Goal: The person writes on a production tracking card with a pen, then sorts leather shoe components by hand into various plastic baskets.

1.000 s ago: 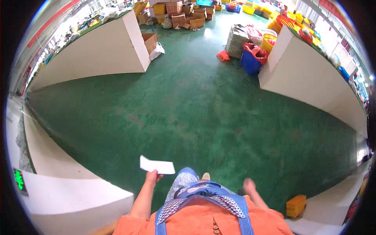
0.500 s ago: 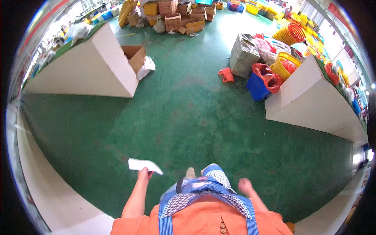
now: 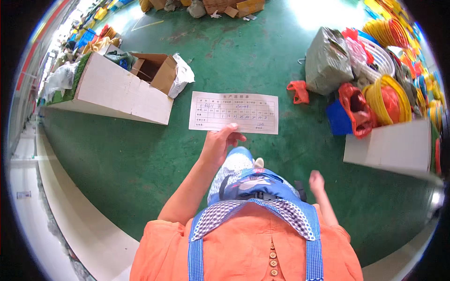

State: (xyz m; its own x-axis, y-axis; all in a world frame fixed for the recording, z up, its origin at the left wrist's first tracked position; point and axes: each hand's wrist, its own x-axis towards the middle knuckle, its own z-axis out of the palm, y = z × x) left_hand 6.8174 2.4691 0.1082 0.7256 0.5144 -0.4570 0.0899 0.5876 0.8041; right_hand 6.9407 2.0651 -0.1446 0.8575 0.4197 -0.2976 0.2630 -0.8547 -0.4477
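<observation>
My left hand [image 3: 219, 143] is closed on the lower edge of a white paper form [image 3: 206, 112], with the thumb on top of the sheet. The form is printed with a table and has handwriting in some boxes. It is held up flat in front of me, face toward me. My right hand [image 3: 317, 181] hangs at my right side, a little blurred, with its fingers curled and nothing seen in them. A blue patterned apron [image 3: 253, 185] covers my front, and my feet are on the green floor.
White-sided tables [image 3: 126, 93] stand at left and right. By the left one is an open cardboard box [image 3: 166, 77]. On the right are a wrapped grey bundle [image 3: 328, 56], a blue bin [image 3: 338, 117], yellow baskets [image 3: 386, 100] and a red bag [image 3: 298, 92] on the floor. Boxes lie farther ahead.
My left hand has lifted the form up and toward the middle, its printed face now showing. I have moved forward; the tables and bins look nearer. My right hand still hangs at the side.
</observation>
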